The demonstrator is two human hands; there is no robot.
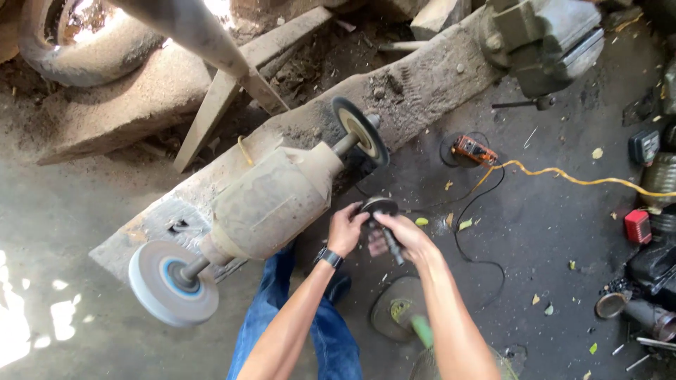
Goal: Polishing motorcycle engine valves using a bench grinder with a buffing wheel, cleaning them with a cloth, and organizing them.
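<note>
Left hand [345,229] gripping a dark round part [379,206], right hand [405,236] closed on its shaft [391,245], beside a dusty bench grinder [271,200]; grinder's black wheel [360,131] just above, pale wheel [171,282] at far end

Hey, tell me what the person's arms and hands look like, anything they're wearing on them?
Both forearms are bare, with no sleeves in view and no gloves on either hand. The left hand has a dark wristwatch with a black strap around the wrist. The right hand and its wrist carry nothing that shows: no watch, band or ring can be made out. Blue denim trousers show below the arms.
</note>
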